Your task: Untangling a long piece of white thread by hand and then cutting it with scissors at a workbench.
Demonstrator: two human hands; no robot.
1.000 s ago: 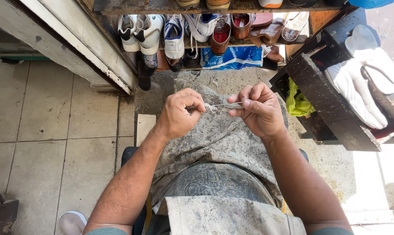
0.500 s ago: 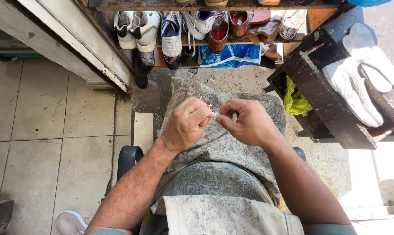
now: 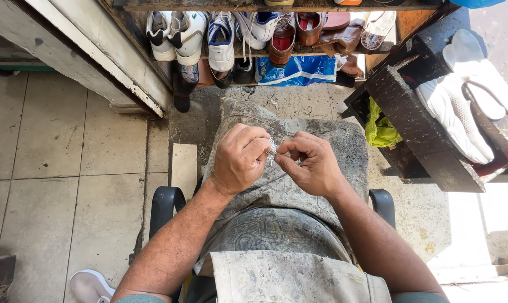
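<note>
My left hand [image 3: 240, 158] and my right hand [image 3: 311, 165] are held close together over my lap, fingertips nearly touching. Between them they pinch a thin pale thread [image 3: 273, 149]; its ends are too fine to follow. Both hands hover above a worn grey apron [image 3: 282, 191] that covers my knees. I am seated on a chair with dark armrests [image 3: 165, 205].
A low wooden shelf ahead holds several shoes [image 3: 220, 42] and a blue bag [image 3: 299, 70]. A dark wooden rack [image 3: 417, 120] at the right carries white shoes [image 3: 461, 106] and a yellow-green cloth [image 3: 380, 129]. Tiled floor [image 3: 69, 157] lies to the left, with a white shoe [image 3: 88, 283] by the chair.
My hands have drawn closer together and lower over the apron. The thread stretched between them a second ago is now bunched at my fingertips.
</note>
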